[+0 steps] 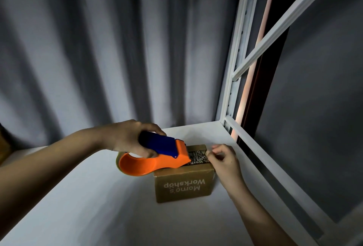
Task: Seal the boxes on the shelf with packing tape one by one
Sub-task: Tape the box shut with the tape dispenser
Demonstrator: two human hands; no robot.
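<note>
Grey curtain behind, your left hand (125,137) grips the dispenser (157,157); right hand (224,159) pinches tape over the box (184,179): slack could wrinkle it.

On the front face of your cardboard box (183,185) you can read "Momo's Workshop" in pale letters, and from where you stand the words are upside down. Along the top of the box runs a dark strip of printed tape (197,156) with the same wording repeated; only fragments such as "Work" and "shop" are legible there, the rest being too small or covered.
</note>
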